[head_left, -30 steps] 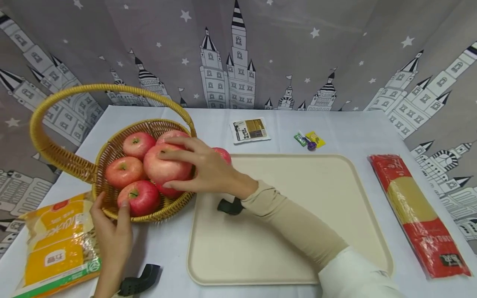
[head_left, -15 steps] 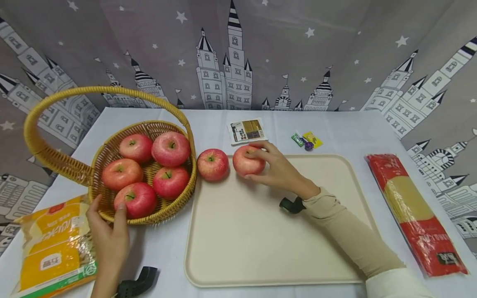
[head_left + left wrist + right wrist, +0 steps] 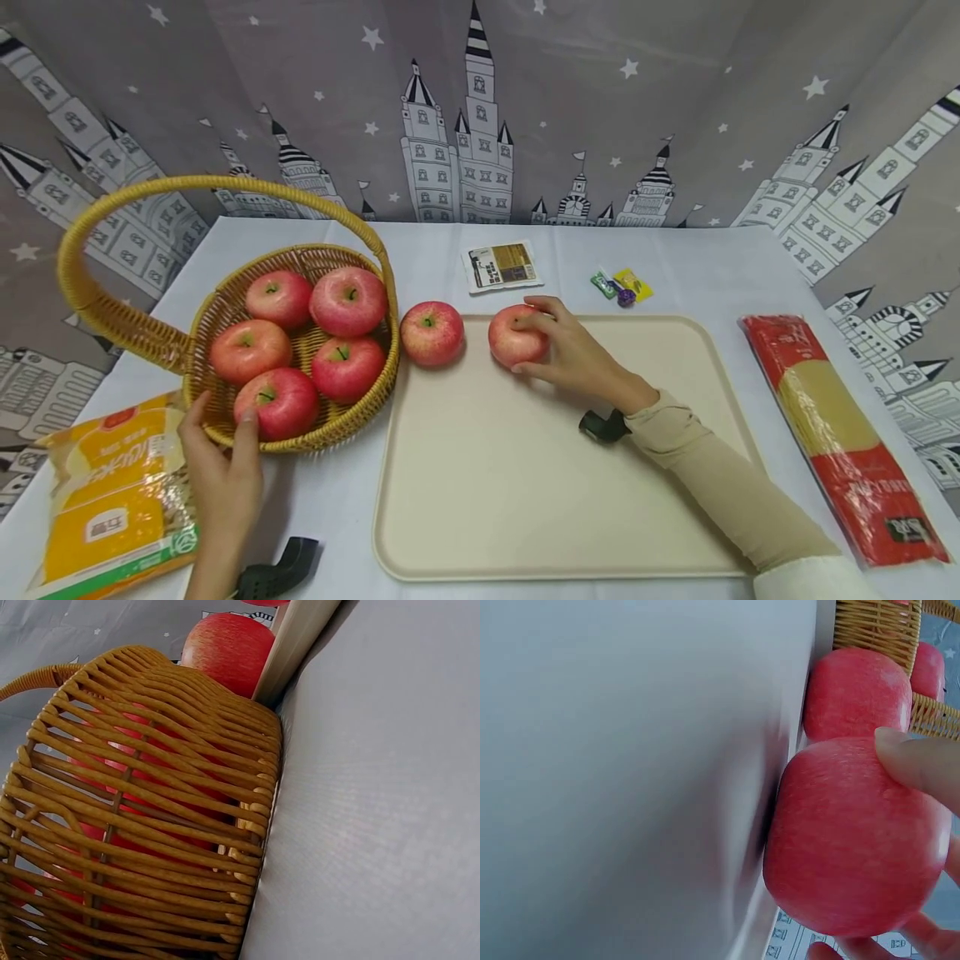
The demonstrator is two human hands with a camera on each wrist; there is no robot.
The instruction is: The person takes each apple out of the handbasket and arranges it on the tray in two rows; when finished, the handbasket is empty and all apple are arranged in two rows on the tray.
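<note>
My right hand [image 3: 573, 354] grips a red apple [image 3: 517, 336] at the back left of the beige tray [image 3: 555, 500]. The right wrist view shows the thumb [image 3: 911, 761] on one side of that apple and fingers curled behind it. Just left of it a second apple [image 3: 432, 333] sits at the tray's corner, beside the basket. My left hand [image 3: 225, 475] holds the near rim of the yellow wicker basket [image 3: 330, 433], thumb over the edge. Several apples [image 3: 348, 301] lie inside the basket. In the left wrist view the woven basket wall [image 3: 150, 817] fills much of the picture.
A yellow food bag [image 3: 112, 500] lies left of the basket. Behind the tray are a small white-and-brown packet [image 3: 502, 266] and a few wrapped candies [image 3: 624, 287]. A red noodle packet [image 3: 840, 433] lies to the right. The basket's tall handle [image 3: 225, 183] arches upward.
My right hand has carried an apple from over the basket to the right, onto the back left of the tray. My left hand has stayed at the basket rim.
</note>
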